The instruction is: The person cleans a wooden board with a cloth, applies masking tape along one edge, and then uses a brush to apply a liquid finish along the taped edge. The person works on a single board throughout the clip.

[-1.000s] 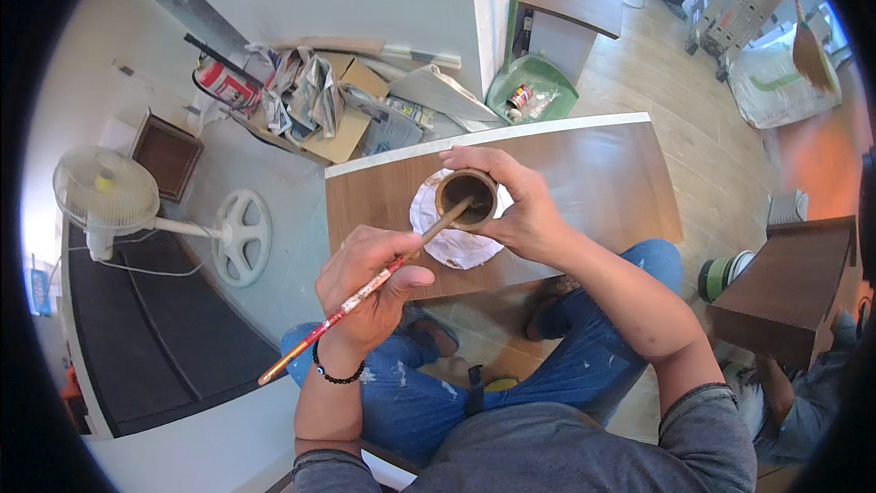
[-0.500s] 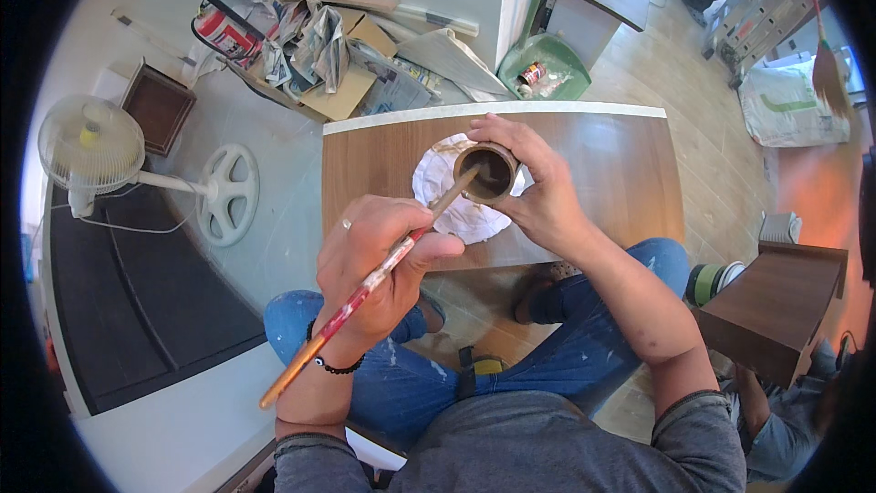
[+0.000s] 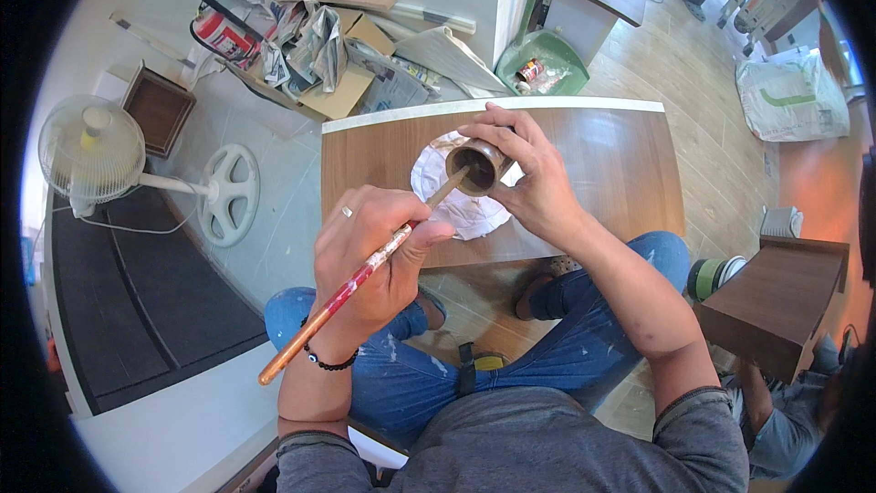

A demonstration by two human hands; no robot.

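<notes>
At the far left a white fan (image 3: 93, 152) stands on the floor, its round base (image 3: 230, 194) near the table's left edge. Behind the table lies a heap of cardboard and papers (image 3: 338, 59). The left hand (image 3: 374, 251) is closed around a long red-handled brush (image 3: 351, 283), gripping it near the middle; the handle end points down and left past the wrist, and the tip reaches into a small brown cup (image 3: 476, 167). The right hand (image 3: 529, 178) grasps the cup from the right side, fingers curled over its rim, tilting its mouth toward the brush. The cup is over a crumpled white paper (image 3: 456, 205) on the wooden table (image 3: 611, 164). A green bin (image 3: 543, 64) sits beyond the table.
</notes>
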